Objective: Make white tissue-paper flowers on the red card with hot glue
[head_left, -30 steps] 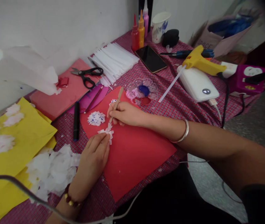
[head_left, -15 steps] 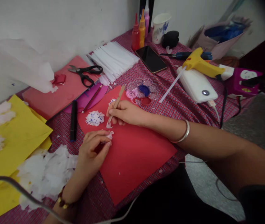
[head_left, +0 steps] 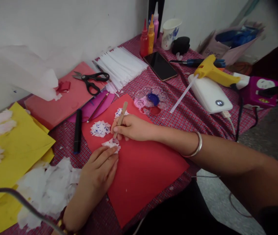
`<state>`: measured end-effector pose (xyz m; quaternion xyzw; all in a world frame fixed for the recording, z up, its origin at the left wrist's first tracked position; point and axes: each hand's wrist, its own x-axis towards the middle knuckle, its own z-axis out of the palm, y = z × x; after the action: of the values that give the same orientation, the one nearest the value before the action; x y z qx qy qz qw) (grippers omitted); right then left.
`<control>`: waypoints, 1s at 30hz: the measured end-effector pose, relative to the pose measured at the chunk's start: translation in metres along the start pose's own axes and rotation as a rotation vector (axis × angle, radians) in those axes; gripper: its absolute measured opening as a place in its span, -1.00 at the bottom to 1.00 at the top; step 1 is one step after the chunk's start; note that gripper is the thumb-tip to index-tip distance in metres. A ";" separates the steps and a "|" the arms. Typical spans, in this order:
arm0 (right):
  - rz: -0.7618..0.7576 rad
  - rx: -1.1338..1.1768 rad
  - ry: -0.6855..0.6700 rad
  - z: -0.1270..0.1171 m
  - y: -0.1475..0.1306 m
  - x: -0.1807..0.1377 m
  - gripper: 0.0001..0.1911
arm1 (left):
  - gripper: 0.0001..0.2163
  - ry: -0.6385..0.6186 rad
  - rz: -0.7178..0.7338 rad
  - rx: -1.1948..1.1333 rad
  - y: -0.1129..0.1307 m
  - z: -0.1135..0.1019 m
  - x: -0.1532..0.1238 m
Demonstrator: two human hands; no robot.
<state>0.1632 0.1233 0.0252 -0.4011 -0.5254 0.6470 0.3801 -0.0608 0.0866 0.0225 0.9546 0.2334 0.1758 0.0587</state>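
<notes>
My right hand [head_left: 135, 127] pinches a light wooden paintbrush [head_left: 122, 114] slanting downward, and its pinkish tip meets a white paper flower [head_left: 110, 143] on the red paper sheet [head_left: 146, 176]. Flat across the near edge of that flower rest the outstretched fingers of my left hand [head_left: 102, 168], which cover part of it. Just beyond lies a second paper flower [head_left: 100, 128] speckled with blue. A third blue-speckled flower [head_left: 121, 113] is partly hidden behind the brush and my right hand. Beyond the sheet sits a clear paint palette [head_left: 162, 94] with pink, blue and red paint.
A black marker [head_left: 78, 130], pencil [head_left: 98, 107] and scissors [head_left: 91, 80] lie to the left. Crumpled white paper [head_left: 49, 187] and yellow sheets [head_left: 19, 140] are nearer. On the right, a yellow glue gun [head_left: 208, 70] rests on a white power bank [head_left: 211, 94]. Paint bottles [head_left: 144, 40] stand behind.
The brush tip has moved down onto the paper flower. My left fingers have gone from pinching the flower to lying flat on it. The view has shifted slightly.
</notes>
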 end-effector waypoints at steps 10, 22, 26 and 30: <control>0.024 -0.008 0.029 0.005 0.002 0.001 -0.76 | -0.86 0.016 0.025 0.084 0.003 0.003 0.003; 0.040 -0.024 0.042 0.010 0.001 0.002 -0.73 | -0.89 0.126 -0.158 -0.145 0.003 0.003 0.002; 0.066 0.080 0.230 0.007 -0.002 -0.001 -0.68 | -0.80 0.346 -0.528 -0.317 -0.005 -0.002 -0.007; 0.078 0.103 0.225 0.006 0.000 -0.002 -0.69 | -0.90 0.333 -0.507 -0.248 -0.010 -0.006 -0.010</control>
<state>0.1583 0.1196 0.0257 -0.4710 -0.4295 0.6385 0.4313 -0.0757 0.0912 0.0229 0.8097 0.4470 0.3362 0.1773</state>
